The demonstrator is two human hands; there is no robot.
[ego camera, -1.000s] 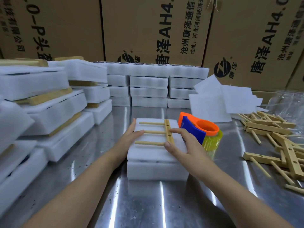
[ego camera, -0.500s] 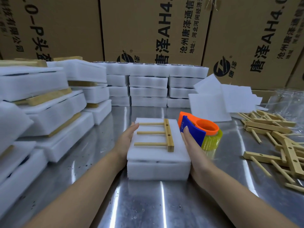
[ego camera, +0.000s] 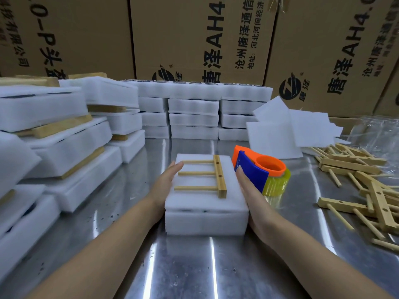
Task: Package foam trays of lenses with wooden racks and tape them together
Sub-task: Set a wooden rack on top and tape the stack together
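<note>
A stack of two white foam trays [ego camera: 205, 219] sits on the steel table in front of me. On its top lies a wooden rack [ego camera: 219, 175], a bar with three dowels pointing left. My left hand [ego camera: 165, 186] presses flat against the stack's left side, fingers straight. My right hand [ego camera: 250, 195] presses flat against its right side. An orange and blue tape dispenser [ego camera: 259, 169] with a yellowish tape roll stands just right of the stack, behind my right hand.
Piles of packed foam trays [ego camera: 64, 152] with wooden racks fill the left. More foam tray stacks [ego camera: 194, 113] line the back, before cardboard boxes [ego camera: 194, 39]. Loose foam sheets [ego camera: 291, 130] and a heap of wooden racks [ego camera: 367, 186] lie at the right.
Both hands came off the rack and the top of the stack and now press flat against the stack's left and right sides. The rack stays on top.
</note>
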